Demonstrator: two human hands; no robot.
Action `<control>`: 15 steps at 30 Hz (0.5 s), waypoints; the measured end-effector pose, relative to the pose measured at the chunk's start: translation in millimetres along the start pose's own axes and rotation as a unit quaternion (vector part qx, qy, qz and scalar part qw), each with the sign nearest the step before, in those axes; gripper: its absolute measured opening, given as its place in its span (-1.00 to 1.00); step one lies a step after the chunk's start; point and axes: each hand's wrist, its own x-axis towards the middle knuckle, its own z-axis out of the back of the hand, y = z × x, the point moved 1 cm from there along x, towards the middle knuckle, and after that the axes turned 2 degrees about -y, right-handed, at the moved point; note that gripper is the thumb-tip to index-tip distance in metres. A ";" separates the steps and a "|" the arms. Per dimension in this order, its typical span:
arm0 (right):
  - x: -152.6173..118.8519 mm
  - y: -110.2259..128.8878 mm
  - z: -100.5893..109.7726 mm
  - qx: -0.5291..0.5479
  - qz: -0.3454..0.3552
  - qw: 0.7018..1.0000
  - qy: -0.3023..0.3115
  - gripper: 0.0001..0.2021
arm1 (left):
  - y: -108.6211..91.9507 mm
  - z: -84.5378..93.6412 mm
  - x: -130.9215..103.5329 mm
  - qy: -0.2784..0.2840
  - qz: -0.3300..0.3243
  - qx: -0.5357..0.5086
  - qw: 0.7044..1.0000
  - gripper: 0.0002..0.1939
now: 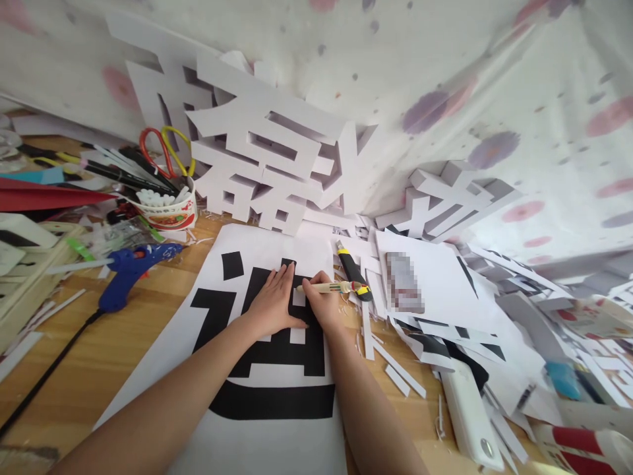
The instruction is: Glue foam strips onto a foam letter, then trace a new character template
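A large black character [291, 359] lies on a long white sheet [257, 442] in front of me. My left hand [271, 300] rests flat on its upper part, fingers pointing away and thumb spread to the right. Just to the right, my right hand [324, 305] is closed round a cream multicolour pen [329, 287]. The pen lies nearly level, with its tip toward the left fingers, over the character's right side. Whether the tip touches the surface I cannot tell. A yellow and black utility knife [352, 267] lies beyond the right hand.
Raised white paper characters [281, 148] lean against the curtain at the back. On the left are a blue glue gun [126, 264] with its black cord and a cup [171, 214] of pens and scissors [165, 152]. Paper strips [400, 366] and a white device [467, 409] lie right.
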 end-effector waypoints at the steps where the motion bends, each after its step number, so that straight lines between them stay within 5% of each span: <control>1: 0.0 -0.3 -0.3 0.001 0.000 1.000 0.002 -0.75 | 0.0 0.0 0.1 0.002 0.001 0.000 1.000 0.24; 15: -2.7 3.3 -0.8 -0.001 -0.005 1.000 0.005 -0.77 | -1.5 2.4 -0.8 0.007 0.014 -0.008 1.000 0.23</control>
